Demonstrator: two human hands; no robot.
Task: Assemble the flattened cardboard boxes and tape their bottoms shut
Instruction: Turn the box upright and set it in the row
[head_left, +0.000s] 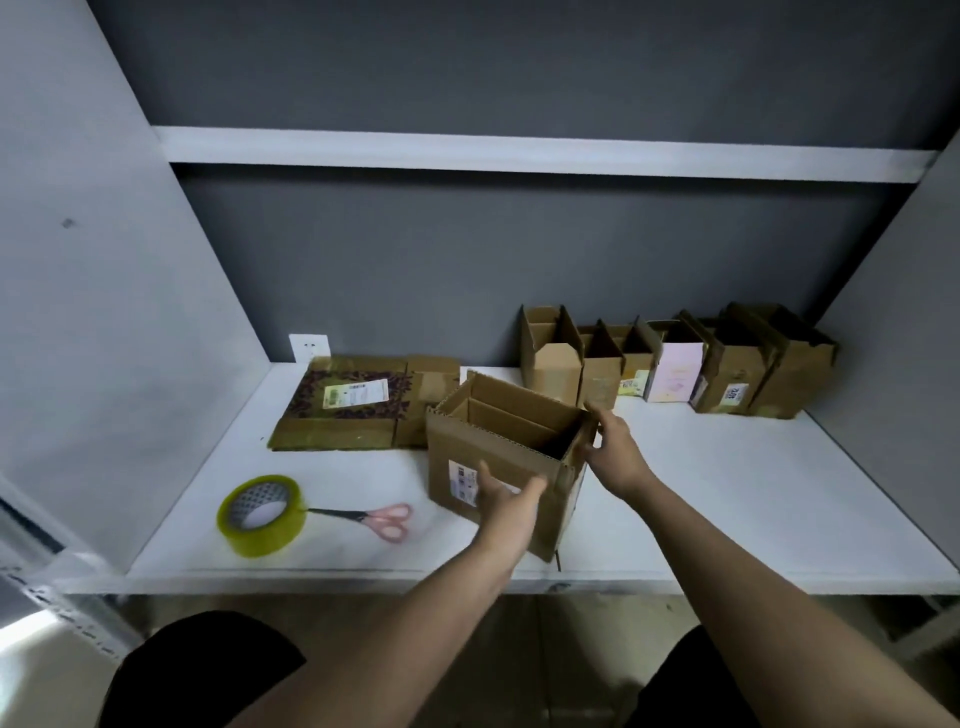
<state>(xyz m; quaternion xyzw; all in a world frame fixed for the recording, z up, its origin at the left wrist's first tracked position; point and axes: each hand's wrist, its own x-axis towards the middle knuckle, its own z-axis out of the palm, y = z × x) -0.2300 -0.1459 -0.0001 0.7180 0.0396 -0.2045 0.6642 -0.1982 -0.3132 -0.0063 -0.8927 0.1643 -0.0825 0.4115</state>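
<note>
Hands on upright brown cardboard box (506, 457) mid-tabletop (727, 519): left hand (506, 499) flat against front, right hand (615, 452) gripping rim corner. Step: likely setting assembled box aside. Next: fetch flattened box (358, 405).

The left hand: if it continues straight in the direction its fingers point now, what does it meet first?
The left hand already lies against the near face of the open cardboard box, fingers pointing up and away. Going on, it would likely press into that face at the white label.

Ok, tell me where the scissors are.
Head view, left side of the white shelf: the scissors lie between the tape roll and the open box.
</note>
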